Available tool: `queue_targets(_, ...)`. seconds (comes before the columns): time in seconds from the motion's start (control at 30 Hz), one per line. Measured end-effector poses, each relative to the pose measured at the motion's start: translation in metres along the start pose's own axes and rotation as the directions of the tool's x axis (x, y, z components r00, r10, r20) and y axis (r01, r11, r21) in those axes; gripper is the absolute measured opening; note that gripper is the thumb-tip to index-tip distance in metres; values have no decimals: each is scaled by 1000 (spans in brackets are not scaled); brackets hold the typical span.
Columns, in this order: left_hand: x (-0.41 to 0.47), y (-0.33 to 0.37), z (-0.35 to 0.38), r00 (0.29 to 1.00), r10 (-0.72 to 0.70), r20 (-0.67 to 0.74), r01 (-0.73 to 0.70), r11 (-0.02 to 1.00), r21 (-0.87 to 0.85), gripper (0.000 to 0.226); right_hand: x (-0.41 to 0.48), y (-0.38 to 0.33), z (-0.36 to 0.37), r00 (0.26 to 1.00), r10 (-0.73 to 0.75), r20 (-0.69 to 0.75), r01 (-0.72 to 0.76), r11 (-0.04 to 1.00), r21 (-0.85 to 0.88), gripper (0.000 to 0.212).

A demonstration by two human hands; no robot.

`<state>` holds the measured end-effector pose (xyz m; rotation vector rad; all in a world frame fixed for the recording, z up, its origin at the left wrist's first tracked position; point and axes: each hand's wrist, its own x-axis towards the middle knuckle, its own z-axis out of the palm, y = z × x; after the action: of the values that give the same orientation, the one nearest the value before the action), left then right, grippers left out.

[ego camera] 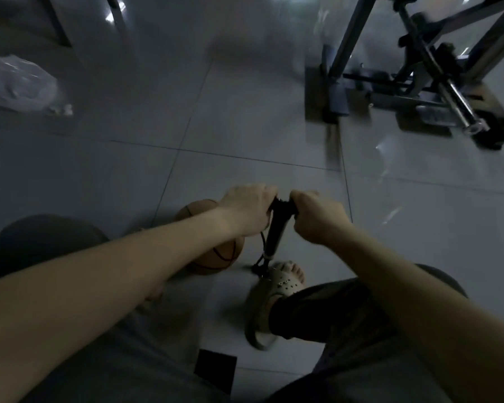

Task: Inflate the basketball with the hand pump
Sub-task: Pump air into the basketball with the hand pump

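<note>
A black hand pump (277, 231) stands upright on the tiled floor between my feet. My left hand (245, 209) grips the left end of its T-handle and my right hand (317, 216) grips the right end. An orange basketball (218, 255) lies on the floor just left of the pump, partly hidden by my left forearm. A thin black hose (261, 251) runs from the pump's base toward the ball; where it joins the ball is hidden. My right foot in a beige clog (274, 289) rests at the pump's base.
A metal frame with bars and clamps (419, 77) stands at the back right. A crumpled clear plastic bag (18, 85) lies at the far left. A dark round stool (41, 242) sits at my left knee. A small black square object (216, 370) lies between my legs.
</note>
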<state>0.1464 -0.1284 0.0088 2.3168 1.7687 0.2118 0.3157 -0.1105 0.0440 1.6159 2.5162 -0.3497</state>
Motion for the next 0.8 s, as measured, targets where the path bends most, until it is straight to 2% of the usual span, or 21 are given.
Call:
queue_targets(0.1, 4, 3, -14, 996, -14, -92, 8, 998, -65, 6, -10, -6, -1, 988, 18, -154, -12, 999, 37, 13)
queue_targets(0.17, -2, 10, 5, 999, -21, -45, 17, 997, -75, 10, -27, -15, 33, 977, 50, -208, -61, 997, -48, 20)
queue_targets(0.27, -13, 16, 44, 1000, -17, 17, 18, 998, -53, 15, -41, -23, 80, 981, 88, -174, -112, 985, -133, 25)
queue_targets(0.37, -7, 10, 55, 999, -50, -1, 50, 999, -10, 5, -22, -21, 90, 980, 93, -178, -120, 982, -147, 28)
queue_targets(0.47, -3, 8, 76, 998, -70, -9, 71, 994, 83, 11, -9, -17, 108, 984, 112, -137, -137, 973, -188, 22)
queue_targets(0.67, -17, 8, 135, 997, -66, -26, 70, 975, 212, 21, 0, -10, 166, 987, 159, -36, -163, 957, -241, 31)
queue_targets(0.8, -15, 7, 149, 994, -99, 38, 85, 958, 275, 22, 9, -10, 179, 986, 168, -14, -167, 961, -222, 33)
